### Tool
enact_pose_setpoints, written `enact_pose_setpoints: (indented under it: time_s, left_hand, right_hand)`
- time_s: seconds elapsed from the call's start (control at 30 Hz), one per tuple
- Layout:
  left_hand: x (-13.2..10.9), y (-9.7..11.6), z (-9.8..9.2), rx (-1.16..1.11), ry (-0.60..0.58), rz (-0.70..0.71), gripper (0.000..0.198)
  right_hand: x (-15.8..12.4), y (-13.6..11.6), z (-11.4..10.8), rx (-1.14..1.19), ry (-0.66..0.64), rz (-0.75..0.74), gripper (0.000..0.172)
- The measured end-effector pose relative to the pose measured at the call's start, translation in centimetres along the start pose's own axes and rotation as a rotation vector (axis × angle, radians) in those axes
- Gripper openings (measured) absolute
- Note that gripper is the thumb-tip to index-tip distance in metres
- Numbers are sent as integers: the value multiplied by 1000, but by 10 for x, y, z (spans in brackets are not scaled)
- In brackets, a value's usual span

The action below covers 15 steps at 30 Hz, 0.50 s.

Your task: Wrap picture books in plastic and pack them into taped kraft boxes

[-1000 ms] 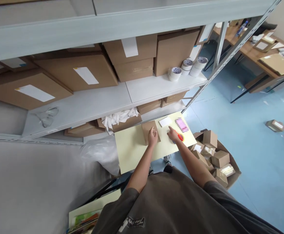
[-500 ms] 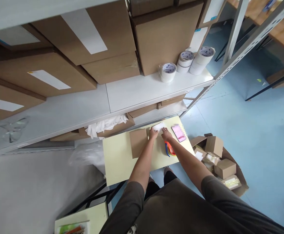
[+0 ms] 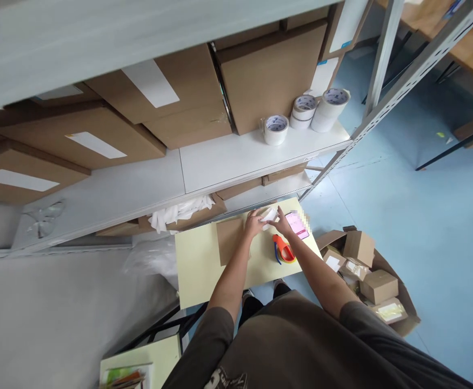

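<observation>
A pale yellow table stands below me. On it lies a small brown cardboard box. My left hand and my right hand both pinch a white paper slip lifted a little off the table's far edge. An orange tape dispenser lies just under my right wrist. A pink phone rests to the right of the slip.
Metal shelving with large brown cartons and three tape rolls rises behind the table. An open carton of small boxes sits on the blue floor at right. White wrapping lies on the lower shelf.
My left hand left the brown box and my right hand left the tape dispenser; both reached to the white slip and lifted it. The view shifted.
</observation>
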<state>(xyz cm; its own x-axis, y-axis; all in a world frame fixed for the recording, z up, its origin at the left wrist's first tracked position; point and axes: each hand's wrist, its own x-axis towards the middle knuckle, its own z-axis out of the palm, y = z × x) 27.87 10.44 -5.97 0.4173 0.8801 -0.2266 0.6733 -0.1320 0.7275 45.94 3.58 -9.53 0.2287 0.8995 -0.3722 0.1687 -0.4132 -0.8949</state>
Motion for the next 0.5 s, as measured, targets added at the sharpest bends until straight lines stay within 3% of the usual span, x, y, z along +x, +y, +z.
enact_pose_setpoints:
  time_s: [0.07, 0.13, 0.2, 0.27, 0.4, 0.5]
  left_hand:
    - [-6, 7, -17, -63, -40, 49, 5]
    - [-10, 15, -34, -106, -95, 44, 12]
    - [-13, 22, -50, -131, -165, 37, 22]
    - [-15, 30, -63, -146, -236, 52, 29]
    - [-17, 47, -79, -157, -284, 60, 32]
    - [-20, 59, -86, -140, -289, 61, 27]
  right_hand:
    - [-7, -15, -12, 187, -63, 28, 83]
    - [-15, -28, -23, 342, -115, 36, 63]
    - [-22, -37, -32, 466, -95, 34, 48]
    - [-28, -42, -41, 535, -36, 29, 43]
    - [-37, -48, -59, 455, 12, 8, 44]
    - [-44, -61, -75, 158, 67, -73, 53]
